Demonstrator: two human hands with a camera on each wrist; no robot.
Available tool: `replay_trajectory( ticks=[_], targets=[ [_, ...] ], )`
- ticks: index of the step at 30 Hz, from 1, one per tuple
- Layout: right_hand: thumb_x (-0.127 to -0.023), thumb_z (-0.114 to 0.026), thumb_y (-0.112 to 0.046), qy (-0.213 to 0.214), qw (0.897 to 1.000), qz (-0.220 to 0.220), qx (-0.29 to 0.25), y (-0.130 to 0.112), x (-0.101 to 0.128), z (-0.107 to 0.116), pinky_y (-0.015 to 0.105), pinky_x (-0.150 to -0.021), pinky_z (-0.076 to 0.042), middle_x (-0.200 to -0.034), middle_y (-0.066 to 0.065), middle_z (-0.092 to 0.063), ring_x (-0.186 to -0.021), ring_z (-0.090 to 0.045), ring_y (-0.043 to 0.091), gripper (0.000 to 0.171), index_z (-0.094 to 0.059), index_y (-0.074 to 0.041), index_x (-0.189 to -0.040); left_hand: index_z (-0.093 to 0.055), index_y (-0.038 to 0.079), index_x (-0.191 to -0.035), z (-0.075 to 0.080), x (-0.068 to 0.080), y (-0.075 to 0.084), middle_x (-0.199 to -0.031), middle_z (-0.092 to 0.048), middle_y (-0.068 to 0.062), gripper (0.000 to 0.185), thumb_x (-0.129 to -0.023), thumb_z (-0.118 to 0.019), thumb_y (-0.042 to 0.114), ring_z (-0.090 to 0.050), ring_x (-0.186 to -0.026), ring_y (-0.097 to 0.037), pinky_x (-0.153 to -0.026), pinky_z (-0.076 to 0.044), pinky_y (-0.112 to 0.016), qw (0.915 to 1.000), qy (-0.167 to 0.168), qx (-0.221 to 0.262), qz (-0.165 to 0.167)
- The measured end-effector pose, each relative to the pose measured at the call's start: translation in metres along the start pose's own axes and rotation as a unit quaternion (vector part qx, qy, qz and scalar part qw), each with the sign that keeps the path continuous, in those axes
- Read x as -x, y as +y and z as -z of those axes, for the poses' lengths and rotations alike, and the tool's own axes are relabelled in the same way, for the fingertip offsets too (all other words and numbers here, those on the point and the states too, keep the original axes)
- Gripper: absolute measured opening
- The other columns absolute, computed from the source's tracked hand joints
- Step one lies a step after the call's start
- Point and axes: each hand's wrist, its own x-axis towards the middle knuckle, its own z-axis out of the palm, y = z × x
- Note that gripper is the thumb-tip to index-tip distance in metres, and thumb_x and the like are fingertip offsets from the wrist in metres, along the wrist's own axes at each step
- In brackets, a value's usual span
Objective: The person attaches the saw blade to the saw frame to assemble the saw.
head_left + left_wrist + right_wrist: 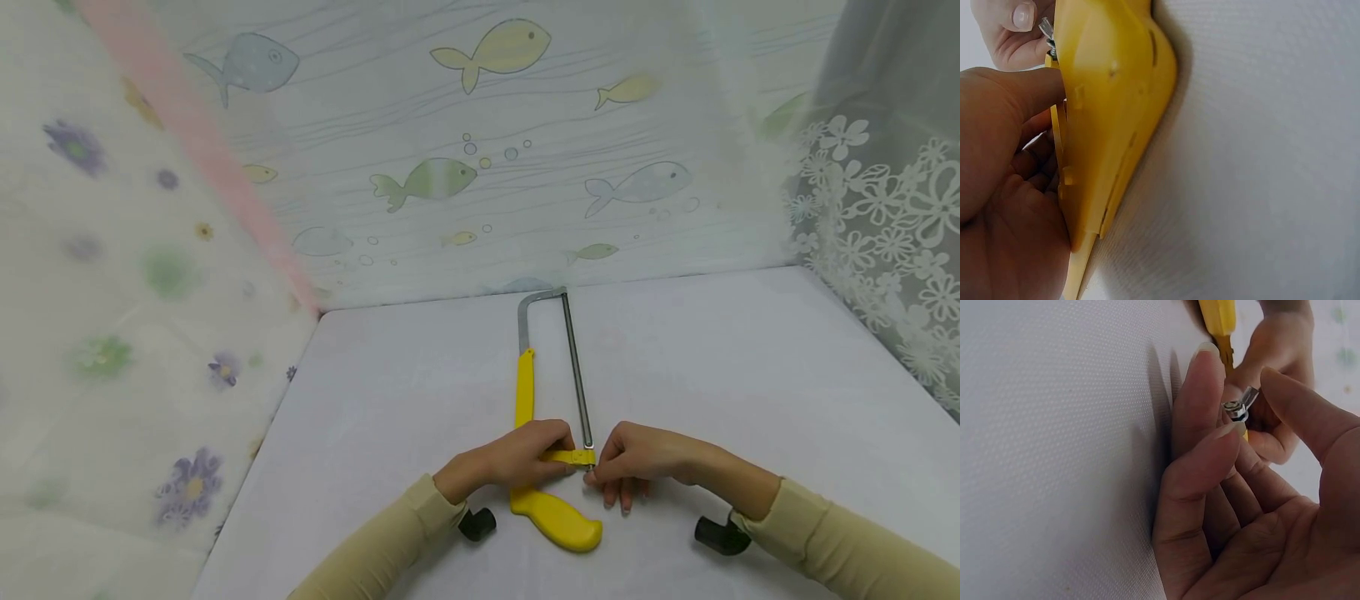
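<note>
A hacksaw with a yellow handle (557, 518) and grey metal frame (542, 298) lies flat on the white table (750, 375), its blade (577, 367) running away from me. My left hand (517, 458) grips the yellow frame just above the handle (1116, 112). At the blade's near end my right hand (626, 458) pinches the small metal wing nut (1241, 407) between thumb and fingers. The two hands almost touch there.
Curtains with fish and flower prints close in the table at the back, left and right. Black wrist-camera mounts (477, 523) (720, 535) sit under both beige sleeves. The table's left edge (255, 467) runs diagonally.
</note>
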Motion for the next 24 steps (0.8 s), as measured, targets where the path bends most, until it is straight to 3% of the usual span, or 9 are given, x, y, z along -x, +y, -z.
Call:
replay_trajectory(
  ticks=[24],
  targets=[
    [-0.096,-0.072,-0.024,0.005,1.0,0.005,0.008,0.0008,0.0022,0.0016,0.022,-0.048,-0.039,-0.073,0.012,-0.073,-0.056,-0.066,0.014,0.026,-0.077,-0.002,-0.083,-0.06,0.015,-0.106,-0.0003,0.0007,0.0001,-0.096,-0.059,0.009,0.011,-0.101,-0.067,0.022,-0.051,-0.084,-0.002,-0.078,-0.045,-0.015,1.0,-0.001,-0.004,0.005]
  ],
)
